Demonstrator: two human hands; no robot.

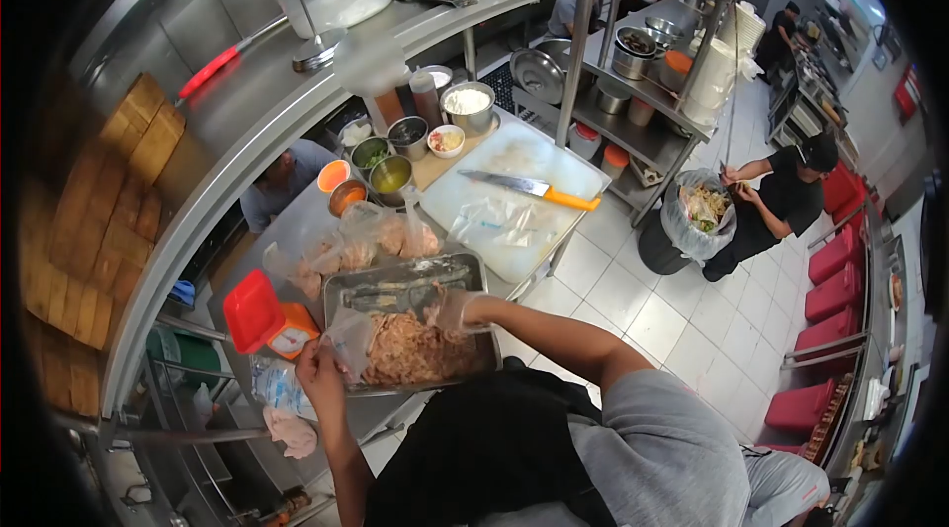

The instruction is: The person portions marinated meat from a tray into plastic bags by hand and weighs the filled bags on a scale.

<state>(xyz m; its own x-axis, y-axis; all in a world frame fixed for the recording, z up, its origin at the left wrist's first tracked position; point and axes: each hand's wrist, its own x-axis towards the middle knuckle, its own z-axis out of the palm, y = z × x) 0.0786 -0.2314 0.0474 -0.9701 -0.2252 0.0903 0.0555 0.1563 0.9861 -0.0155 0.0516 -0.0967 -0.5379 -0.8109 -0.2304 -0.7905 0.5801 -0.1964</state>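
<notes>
A metal tray [405, 275] in front of me holds a heap of sliced raw meat [410, 351]. My left hand [321, 369], at the tray's left corner, pinches the edge of a clear plastic bag [348, 334] that hangs over the meat. My right hand [450, 313] wears a clear plastic glove and reaches into the tray's right side, closed around some of the meat; its fingertips are partly hidden. Filled plastic bags of meat [358, 248] lie just behind the tray. A small kitchen scale [293, 331] with a red tray on top [251, 309] stands left of my left hand.
Behind lies a white cutting board [514, 166] with a yellow-handled knife [534, 189] and plastic bags [499, 222]. Several containers of sauces and toppings [391, 174] stand beside it. A curved metal shelf [366, 57] overhangs the left. A co-worker [791, 196] handles a lined bin [682, 240] at right.
</notes>
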